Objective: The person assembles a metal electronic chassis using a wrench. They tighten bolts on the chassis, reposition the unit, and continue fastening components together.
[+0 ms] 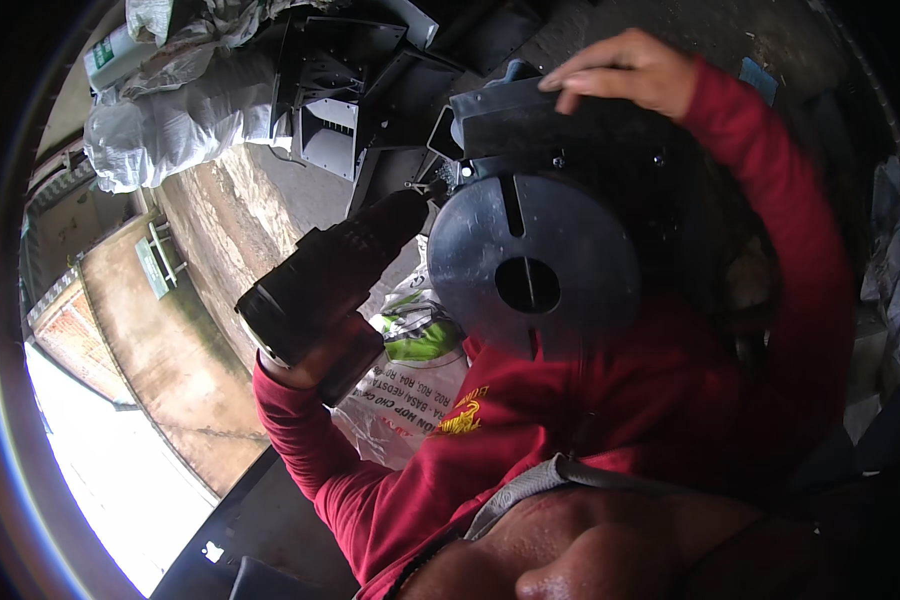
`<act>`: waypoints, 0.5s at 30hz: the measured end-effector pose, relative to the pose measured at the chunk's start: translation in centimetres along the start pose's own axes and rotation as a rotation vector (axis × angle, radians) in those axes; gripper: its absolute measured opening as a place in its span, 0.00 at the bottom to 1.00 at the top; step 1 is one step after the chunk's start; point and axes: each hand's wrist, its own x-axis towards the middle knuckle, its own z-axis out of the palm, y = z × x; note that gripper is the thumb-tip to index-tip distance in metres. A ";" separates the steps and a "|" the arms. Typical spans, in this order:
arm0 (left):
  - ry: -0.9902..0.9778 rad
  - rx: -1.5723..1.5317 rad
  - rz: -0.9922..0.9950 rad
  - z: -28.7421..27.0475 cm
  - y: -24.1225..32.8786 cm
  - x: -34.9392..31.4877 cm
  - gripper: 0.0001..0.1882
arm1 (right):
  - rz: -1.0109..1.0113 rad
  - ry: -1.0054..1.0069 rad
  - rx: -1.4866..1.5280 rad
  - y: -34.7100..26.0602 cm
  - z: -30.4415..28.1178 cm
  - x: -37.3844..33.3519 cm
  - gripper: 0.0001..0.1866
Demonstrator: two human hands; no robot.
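Your left hand (315,355) wraps the grip of one black cordless drill (330,275), its bit pressed toward a screw at the upper left edge of the dark metal assembly with a round slotted disc (530,270), so the tool lines up with the fastener. Your right hand (625,70) lies on top of that assembly, fingers (580,80) flat and spread narrowly, steadying it against the push. Below the disc sits one printed white sack (410,390); above and left of it, several dark metal brackets (330,90) and grey plastic-wrapped bundles (180,110) lie piled.
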 end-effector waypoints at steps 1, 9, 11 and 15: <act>-0.006 0.084 0.045 -0.1 0.5 0.7 0.15 | 0.068 -0.091 -0.009 1.0 1.3 2.7 0.17; 0.115 0.422 0.417 -0.9 2.5 4.6 0.17 | 0.370 -0.406 0.282 5.4 7.1 8.8 0.19; 0.146 0.495 0.460 -0.8 2.4 5.2 0.17 | 0.440 -0.409 0.271 4.6 6.8 9.0 0.20; 0.177 0.526 0.488 -0.6 2.8 5.8 0.17 | 0.470 -0.458 0.363 5.3 7.2 9.2 0.20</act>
